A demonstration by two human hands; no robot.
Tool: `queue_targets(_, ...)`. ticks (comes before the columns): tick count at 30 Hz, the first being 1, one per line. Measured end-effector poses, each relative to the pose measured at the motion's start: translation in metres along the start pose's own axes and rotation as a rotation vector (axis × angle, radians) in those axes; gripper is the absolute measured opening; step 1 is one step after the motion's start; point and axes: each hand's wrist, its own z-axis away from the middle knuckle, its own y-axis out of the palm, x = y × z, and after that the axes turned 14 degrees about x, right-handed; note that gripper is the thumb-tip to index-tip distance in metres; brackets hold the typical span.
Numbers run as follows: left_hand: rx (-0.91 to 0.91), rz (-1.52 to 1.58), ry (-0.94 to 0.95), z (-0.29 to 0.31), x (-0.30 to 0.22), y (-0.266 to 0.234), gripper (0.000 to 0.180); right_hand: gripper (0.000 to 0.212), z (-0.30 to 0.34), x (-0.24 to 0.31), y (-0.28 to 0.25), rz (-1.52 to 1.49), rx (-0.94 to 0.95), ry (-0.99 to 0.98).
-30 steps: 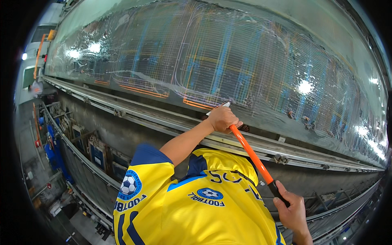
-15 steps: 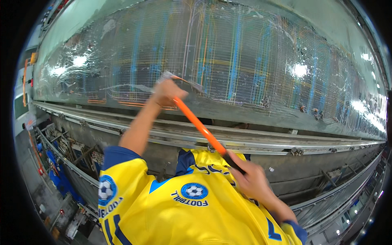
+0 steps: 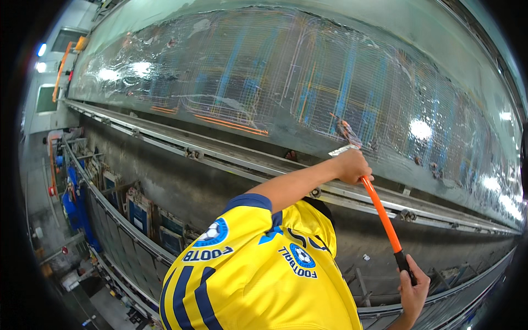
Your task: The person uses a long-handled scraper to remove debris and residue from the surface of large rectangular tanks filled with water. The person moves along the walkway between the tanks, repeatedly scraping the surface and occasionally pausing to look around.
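Note:
Both my hands hold one long scraper-like tool (image 3: 380,212) with an orange shaft and black end grip. My left hand (image 3: 352,165) is closed round the shaft close to its head, over the near edge of a wide, wet, glossy sheet (image 3: 258,82). Beyond that hand a pale flat blade (image 3: 342,150) shows; the rest of the head is partly hidden. A small crumpled reddish scrap (image 3: 346,131) lies against the sheet just past the blade. Lower right, my right hand (image 3: 413,289) is wrapped round the black grip. The sheet carries thin blue, yellow and orange lines.
A metal rail (image 3: 192,154) with rollers runs along the sheet's near side, between it and my body. Left of me stands a rack (image 3: 140,214) of framed panels behind a railing. A blue object (image 3: 80,203) and an orange bar (image 3: 61,71) are at the far left.
My left hand and the tool's head have moved right along the sheet's near edge. My right hand has gone right and down, and my view has turned.

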Motion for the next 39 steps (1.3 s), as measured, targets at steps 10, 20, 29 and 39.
queue_targets(10, -0.163, 0.027, -0.034, 0.071, 0.019, -0.007, 0.045, 0.039, -0.010, 0.075, 0.042, 0.265, 0.035, -0.111)
queue_targets(20, -0.411, 0.011, -0.146, 0.221, 0.072, -0.066, 0.044, 0.038, -0.049, 0.232, 0.138, 0.498, 0.134, -0.240)
queue_targets(29, -0.250, -0.036, -0.044, 0.314, 0.131, -0.115, 0.041, 0.039, -0.047, 0.271, 0.236, 0.277, 0.126, -0.126)
queue_targets(39, -0.138, -0.209, 0.060, 0.338, 0.148, -0.177, 0.019, 0.035, -0.037, 0.182, 0.292, -0.088, 0.026, -0.190)
